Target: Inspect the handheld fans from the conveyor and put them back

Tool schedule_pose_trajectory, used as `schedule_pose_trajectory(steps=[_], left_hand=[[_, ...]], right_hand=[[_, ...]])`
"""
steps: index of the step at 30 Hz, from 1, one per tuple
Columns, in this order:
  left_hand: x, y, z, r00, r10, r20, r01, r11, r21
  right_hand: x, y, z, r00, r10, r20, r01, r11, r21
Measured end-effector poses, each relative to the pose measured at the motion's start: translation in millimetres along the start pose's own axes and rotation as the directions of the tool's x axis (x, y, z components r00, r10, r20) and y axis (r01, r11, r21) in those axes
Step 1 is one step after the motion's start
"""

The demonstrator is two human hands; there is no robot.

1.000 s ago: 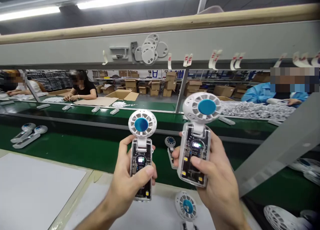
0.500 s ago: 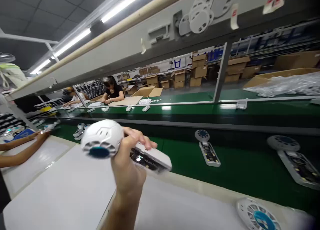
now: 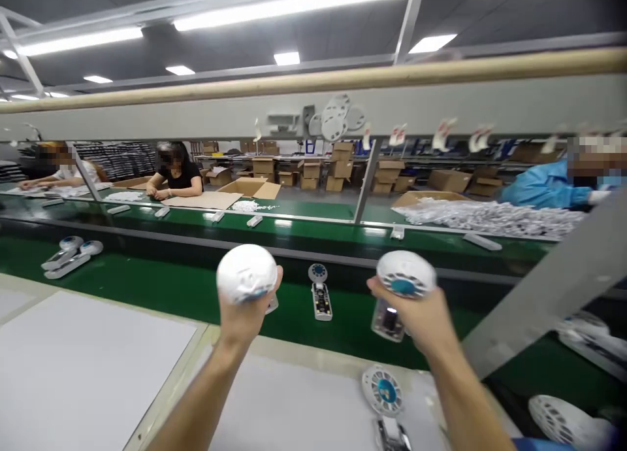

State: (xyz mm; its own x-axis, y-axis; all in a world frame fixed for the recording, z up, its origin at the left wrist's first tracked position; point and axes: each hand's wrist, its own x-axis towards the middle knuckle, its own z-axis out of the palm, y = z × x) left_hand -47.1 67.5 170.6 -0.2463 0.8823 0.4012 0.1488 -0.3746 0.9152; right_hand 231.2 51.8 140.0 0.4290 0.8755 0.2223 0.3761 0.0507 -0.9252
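My left hand [image 3: 247,320] is closed around a white handheld fan [image 3: 245,271], its round head tipped up toward me. Its fingers are mostly hidden behind the fan. Over the green conveyor belt, my right hand [image 3: 428,314] grips a second handheld fan [image 3: 405,271] with a blue centre; its handle hangs below, showing dark inner parts. Between the two hands a third fan [image 3: 321,297] lies on the belt with its handle open and the circuit board bare. Another fan [image 3: 383,391] rests on the white worktop below my right hand, its handle cut off by the frame.
Two fans [image 3: 73,258] lie on the belt [image 3: 147,287] at left, more at far right. A slanted metal post [image 3: 548,287] stands beside my right arm. Across the belt are co-workers, cartons [image 3: 249,188] and a heap of white parts [image 3: 490,217]. A beam [image 3: 196,117] crosses overhead.
The view has swung right and levelled. My right hand has come into view holding a fan. My left hand still holds its fan, now turned with the handle pointing away.
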Motion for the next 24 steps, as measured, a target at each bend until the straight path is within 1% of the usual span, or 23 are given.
schedule_pose_trajectory(steps=[1,2,3,5,8,10,11,14,16,18,19,21,23,24], left_hand=[[8,-16,7.1,0.996,-0.074,0.057,0.072,0.997,0.028],[17,-32,14.8,0.989,-0.112,0.093,0.109,0.993,0.044],[24,-50,22.8,0.979,-0.151,0.137,0.142,0.987,0.07],[36,-84,37.8,0.957,-0.222,0.184,0.197,0.969,0.147],[45,-129,50.8,0.932,-0.292,0.213,0.225,0.93,0.291],[48,-151,50.8,0.925,-0.317,0.21,0.216,0.893,0.394],[49,-158,48.8,0.923,-0.325,0.205,0.208,0.87,0.447],[50,-169,40.5,0.936,-0.311,0.166,0.156,0.787,0.597],[47,-168,38.3,0.957,-0.251,0.143,0.094,0.738,0.668],[41,-164,42.6,0.967,-0.192,0.165,0.021,0.71,0.703],[37,-163,47.6,0.963,-0.183,0.198,-0.012,0.705,0.709],[32,-161,62.3,0.936,-0.225,0.272,-0.038,0.701,0.712],[31,-162,79.4,0.895,-0.326,0.304,0.004,0.689,0.725],[32,-163,86.9,0.876,-0.382,0.295,0.047,0.676,0.736]], right_hand=[[8,9,11,0.998,0.05,0.038,-0.048,0.997,-0.053],[15,19,21,0.992,0.101,0.078,-0.092,0.99,-0.103],[22,31,30,0.987,0.129,0.099,-0.113,0.982,-0.15],[32,55,42,0.978,0.164,0.13,-0.129,0.963,-0.238],[37,80,48,0.97,0.2,0.135,-0.134,0.911,-0.389],[38,87,49,0.97,0.211,0.12,-0.127,0.862,-0.49],[37,88,48,0.972,0.209,0.11,-0.12,0.837,-0.534],[38,87,44,0.984,0.176,0.034,-0.115,0.766,-0.632],[40,90,39,0.982,0.182,-0.055,-0.17,0.709,-0.685],[43,96,35,0.964,0.232,-0.127,-0.251,0.65,-0.717],[44,100,34,0.953,0.267,-0.139,-0.282,0.631,-0.722],[49,109,34,0.938,0.328,-0.113,-0.306,0.629,-0.715],[53,117,35,0.93,0.362,-0.055,-0.298,0.661,-0.688],[55,119,36,0.927,0.374,-0.029,-0.296,0.681,-0.669]])
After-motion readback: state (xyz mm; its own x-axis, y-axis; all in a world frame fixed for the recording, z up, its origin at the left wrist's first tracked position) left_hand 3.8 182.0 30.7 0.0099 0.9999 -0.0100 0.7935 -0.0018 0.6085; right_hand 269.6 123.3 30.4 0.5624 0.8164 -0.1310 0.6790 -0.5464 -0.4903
